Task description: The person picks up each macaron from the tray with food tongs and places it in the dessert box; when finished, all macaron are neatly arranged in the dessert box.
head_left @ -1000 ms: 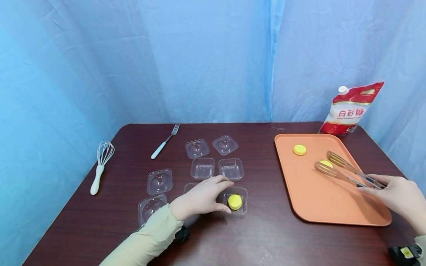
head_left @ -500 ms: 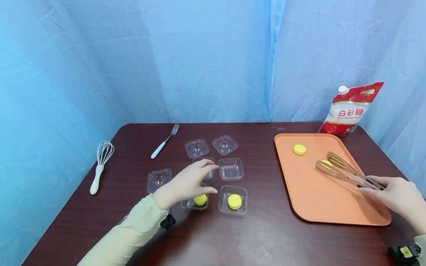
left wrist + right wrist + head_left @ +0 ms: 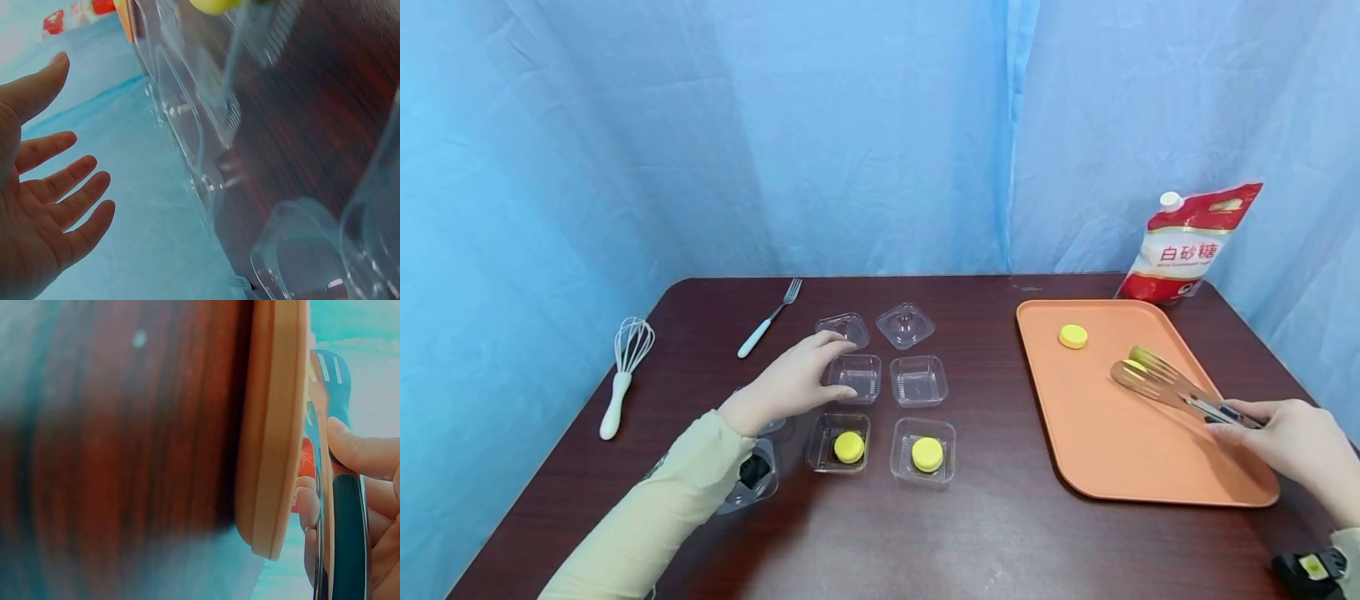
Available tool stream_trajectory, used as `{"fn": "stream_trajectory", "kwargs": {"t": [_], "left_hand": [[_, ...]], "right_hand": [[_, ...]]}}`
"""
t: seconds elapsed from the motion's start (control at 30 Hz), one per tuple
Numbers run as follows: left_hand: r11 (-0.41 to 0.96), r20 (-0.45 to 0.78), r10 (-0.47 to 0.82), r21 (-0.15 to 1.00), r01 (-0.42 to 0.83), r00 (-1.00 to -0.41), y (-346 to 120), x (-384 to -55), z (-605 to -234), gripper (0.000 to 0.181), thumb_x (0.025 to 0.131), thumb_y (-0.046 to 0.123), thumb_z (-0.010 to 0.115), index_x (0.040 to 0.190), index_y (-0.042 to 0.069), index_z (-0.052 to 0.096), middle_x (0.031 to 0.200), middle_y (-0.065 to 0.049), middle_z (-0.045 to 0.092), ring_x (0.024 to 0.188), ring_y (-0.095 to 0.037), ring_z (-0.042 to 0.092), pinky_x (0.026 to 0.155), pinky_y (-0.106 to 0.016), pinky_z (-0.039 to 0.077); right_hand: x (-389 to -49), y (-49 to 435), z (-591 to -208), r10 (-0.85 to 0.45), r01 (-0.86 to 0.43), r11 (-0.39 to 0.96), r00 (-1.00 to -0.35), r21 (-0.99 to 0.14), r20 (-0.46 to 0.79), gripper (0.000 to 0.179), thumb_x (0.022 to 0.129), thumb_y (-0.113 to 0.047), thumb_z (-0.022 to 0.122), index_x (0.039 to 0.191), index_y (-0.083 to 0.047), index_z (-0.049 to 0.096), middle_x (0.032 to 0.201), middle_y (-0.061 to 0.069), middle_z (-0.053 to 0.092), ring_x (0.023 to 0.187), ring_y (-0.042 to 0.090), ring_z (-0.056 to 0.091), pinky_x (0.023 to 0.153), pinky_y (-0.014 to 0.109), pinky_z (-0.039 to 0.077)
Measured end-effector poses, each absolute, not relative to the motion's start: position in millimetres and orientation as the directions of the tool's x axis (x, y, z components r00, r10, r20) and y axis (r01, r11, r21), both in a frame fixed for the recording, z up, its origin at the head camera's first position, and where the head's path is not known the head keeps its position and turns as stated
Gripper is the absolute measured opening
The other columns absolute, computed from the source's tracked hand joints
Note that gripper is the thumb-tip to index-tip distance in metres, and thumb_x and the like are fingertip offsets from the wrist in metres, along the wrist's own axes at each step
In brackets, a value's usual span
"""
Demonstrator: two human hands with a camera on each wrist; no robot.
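My left hand hovers over the clear plastic boxes with its fingers spread and nothing in them, as the left wrist view also shows. Partly behind it sits an open plastic box, with another box to its right. Nearer me, a front left box and a front right box each hold a yellow round cake, the left cake and the right cake. My right hand grips slotted tongs over the orange tray; their tips stand around a yellow cake, partly hidden.
Another yellow cake lies at the tray's far left. Clear lids, such as one lid, lie behind and left of the boxes. A fork and a whisk are at left. A sugar pouch stands behind the tray.
My left hand has moved left and away from the front boxes, uncovering the front left box and its cake. The tongs' tips have drawn closer together around the cake on the tray.
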State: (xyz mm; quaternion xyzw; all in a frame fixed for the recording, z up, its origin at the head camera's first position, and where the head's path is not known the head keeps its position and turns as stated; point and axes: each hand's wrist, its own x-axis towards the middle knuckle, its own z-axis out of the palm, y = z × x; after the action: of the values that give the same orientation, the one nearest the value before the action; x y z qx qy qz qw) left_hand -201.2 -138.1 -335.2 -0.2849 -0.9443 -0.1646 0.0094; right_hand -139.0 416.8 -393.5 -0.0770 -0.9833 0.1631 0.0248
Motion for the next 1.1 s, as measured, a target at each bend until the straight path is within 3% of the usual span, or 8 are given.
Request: {"fn": "stream_trajectory", "kwargs": {"t": [0.27, 0.53, 1.1], "left_hand": [[0.788, 0.079, 0.541, 0.301, 0.537, -0.838, -144, -214, -342, 0.062, 0.079, 0.027, 0.077, 0.131, 0.003, 0.054, 0.128, -0.013, 0.054, 0.115, -0.026, 0.054, 0.095, -0.04, 0.047], [0.782, 0.075, 0.559, 0.284, 0.555, -0.826, -145, -224, -349, 0.063, 0.078, 0.027, 0.078, 0.13, 0.001, 0.055, 0.127, -0.014, 0.055, 0.113, -0.027, 0.056, 0.094, -0.04, 0.047], [0.816, -0.068, 0.552, 0.247, 0.522, -0.831, -141, -236, -358, 0.07, 0.077, 0.034, 0.078, 0.134, 0.005, 0.052, 0.139, -0.017, 0.048, 0.129, -0.032, 0.045, 0.105, -0.045, 0.039]], "right_hand": [[-137, 414, -392, 0.172, 0.155, 0.935, -0.985, -0.318, 0.025, 0.074, 0.082, -0.048, 0.068, 0.119, 0.015, 0.053, 0.047, -0.004, 0.034, 0.047, 0.015, 0.032, 0.047, 0.027, 0.024], [-136, 410, -391, 0.188, 0.168, 0.929, -0.982, -0.329, 0.028, 0.068, 0.083, -0.037, 0.071, 0.118, 0.018, 0.052, 0.047, -0.003, 0.036, 0.047, 0.017, 0.033, 0.045, 0.028, 0.024], [-137, 411, -392, 0.185, 0.164, 0.933, -0.982, -0.32, 0.038, 0.068, 0.082, -0.037, 0.072, 0.118, 0.017, 0.053, 0.046, -0.004, 0.033, 0.044, 0.016, 0.031, 0.044, 0.028, 0.024]]}}
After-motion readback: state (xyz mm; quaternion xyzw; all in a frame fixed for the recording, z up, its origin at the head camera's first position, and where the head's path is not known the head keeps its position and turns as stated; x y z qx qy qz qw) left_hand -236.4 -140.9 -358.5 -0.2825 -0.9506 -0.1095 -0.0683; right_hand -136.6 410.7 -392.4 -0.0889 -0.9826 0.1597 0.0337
